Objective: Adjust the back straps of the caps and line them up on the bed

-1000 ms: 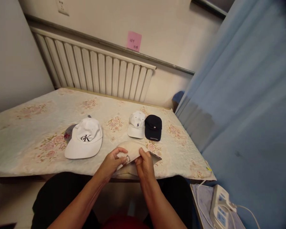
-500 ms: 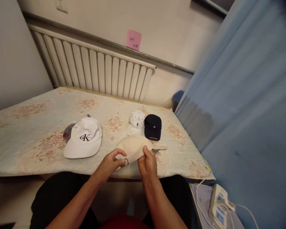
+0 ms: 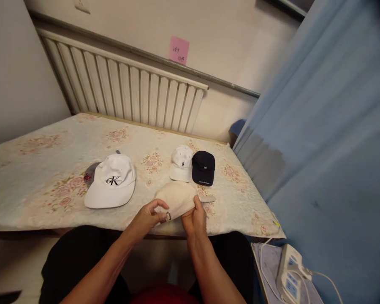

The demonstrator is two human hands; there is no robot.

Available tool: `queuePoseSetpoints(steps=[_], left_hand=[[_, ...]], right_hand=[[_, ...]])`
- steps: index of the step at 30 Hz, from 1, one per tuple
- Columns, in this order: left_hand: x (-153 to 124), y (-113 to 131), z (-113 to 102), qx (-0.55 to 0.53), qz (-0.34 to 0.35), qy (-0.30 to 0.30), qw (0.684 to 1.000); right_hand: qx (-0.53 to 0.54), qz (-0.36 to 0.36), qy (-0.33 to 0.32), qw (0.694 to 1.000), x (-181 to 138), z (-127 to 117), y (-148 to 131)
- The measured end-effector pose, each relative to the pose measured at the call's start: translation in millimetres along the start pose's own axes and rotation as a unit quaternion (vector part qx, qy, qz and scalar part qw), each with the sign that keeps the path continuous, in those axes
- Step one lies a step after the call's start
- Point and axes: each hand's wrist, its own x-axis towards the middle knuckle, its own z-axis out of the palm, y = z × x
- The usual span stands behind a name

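Between my hands is a cream baseball cap point(image 3: 176, 196), its crown up and its brim pointing right. My left hand point(image 3: 150, 217) pinches the cap's back strap beside a small metal buckle point(image 3: 168, 216). With the thumb on top, my right hand point(image 3: 194, 217) grips the cap near the brim; its other fingers are largely hidden beneath. Just beyond lie a small white cap point(image 3: 181, 164) with a dark emblem and a black cap point(image 3: 203, 168), side by side. Off to the left, a white cap with a CK logo point(image 3: 112, 181) partly covers a grey cap point(image 3: 90, 174).
A flowered cover point(image 3: 152, 135) spreads over the bed, with a white radiator point(image 3: 126, 86) along the wall behind. A blue curtain point(image 3: 319, 139) hangs at the right. At lower right, a power strip point(image 3: 289, 274) with cables rests on a small surface.
The cream cap has tilted a little, its brim dipping and showing less to the right. My right hand has turned slightly with it; my left hand stays at the strap.
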Motion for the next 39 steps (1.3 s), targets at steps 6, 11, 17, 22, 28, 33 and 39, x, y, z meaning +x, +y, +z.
queuePoseSetpoints(steps=[6,11,17,22,28,33,39], left_hand=[[-1,5,5,-0.016,-0.007,0.009,1.000],[-1,2,10,-0.057,-0.023,0.015,0.998],[-3,3,10,-0.061,-0.019,0.034,0.997],[-5,6,11,-0.047,-0.013,0.024,0.999],[-4,7,12,-0.041,-0.025,0.025,0.999],[-6,11,13,-0.033,-0.016,0.030,0.999],[-6,11,13,-0.033,-0.015,0.028,0.999]], right_hand=[[0.005,0.036,-0.015,0.999,-2,1,-6],[0.008,0.048,0.014,0.999,1,1,-5],[0.020,0.046,-0.004,0.999,3,-3,-6],[0.025,0.058,-0.020,0.998,-2,0,-8],[0.004,0.094,-0.015,0.995,-12,6,-3],[0.014,0.099,-0.010,0.995,-12,9,-4],[0.015,0.087,-0.011,0.996,-5,8,-13]])
